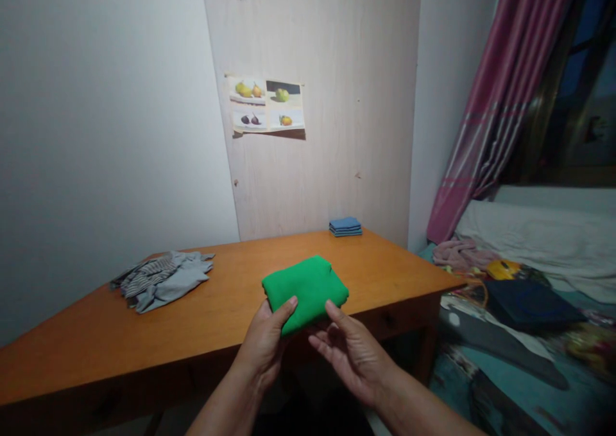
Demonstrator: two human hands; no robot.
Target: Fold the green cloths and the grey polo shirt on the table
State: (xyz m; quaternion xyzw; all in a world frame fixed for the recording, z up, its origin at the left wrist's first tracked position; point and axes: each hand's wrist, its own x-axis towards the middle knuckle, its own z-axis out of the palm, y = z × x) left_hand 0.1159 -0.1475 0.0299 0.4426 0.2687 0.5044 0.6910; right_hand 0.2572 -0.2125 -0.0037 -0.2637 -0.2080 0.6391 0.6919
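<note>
A folded green cloth (pixel 305 289) hangs just over the near edge of the wooden table (pixel 202 320). My left hand (pixel 267 343) is closed on its near left corner, thumb on top and fingers underneath. My right hand (pixel 350 349) is beside it, under the cloth's near right edge, palm up, fingers apart and slightly curled, thumb tip touching the cloth. It does not grip the cloth.
A crumpled grey and striped garment (pixel 161 279) lies at the table's left. A small folded blue stack (pixel 345 226) sits at the far edge by the wall. A bed (pixel 539 275) with clothes and a dark folded item (pixel 529 302) stands to the right, by a pink curtain (pixel 495 102).
</note>
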